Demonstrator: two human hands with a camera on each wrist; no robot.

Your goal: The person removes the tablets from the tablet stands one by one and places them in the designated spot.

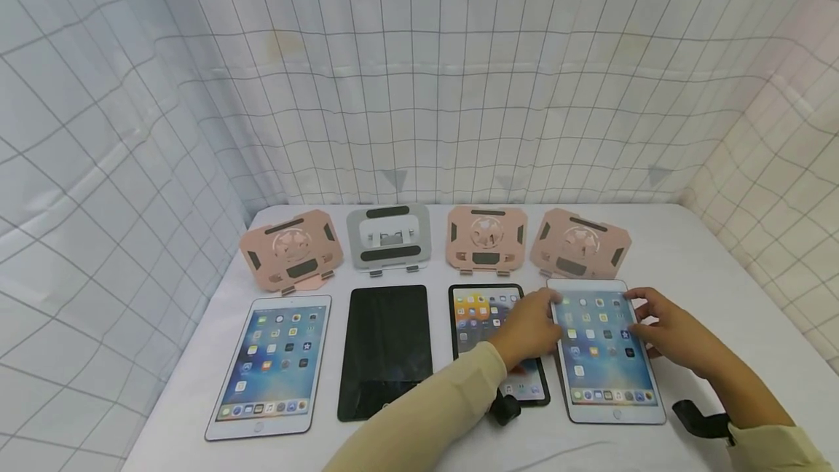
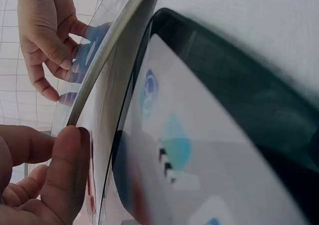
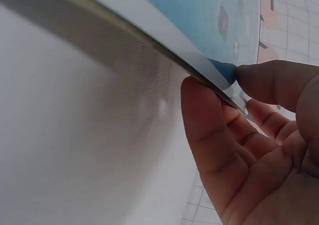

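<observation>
A white-framed tablet (image 1: pixel 603 355) with a lit blue home screen is at the right end of a row of tablets. My left hand (image 1: pixel 529 325) pinches its upper left edge, thumb and fingers on opposite faces. At the upper right edge, my right hand (image 1: pixel 671 330) grips the same tablet. In the right wrist view, the thumb and fingers of the right hand (image 3: pixel 269 135) pinch the thin edge, and the tablet stands off the white table surface. Under my left forearm lies a black-framed tablet (image 1: pixel 468 319) with a lit screen, partly covered.
Farther left lie a dark-screened black tablet (image 1: pixel 387 344) and another white tablet (image 1: pixel 272 366). Behind the row stand pink stands (image 1: pixel 486 239) and a grey stand (image 1: pixel 390 237). Grid-patterned white cloth (image 1: pixel 446 93) encloses the white table (image 1: pixel 695 253) at the back and sides.
</observation>
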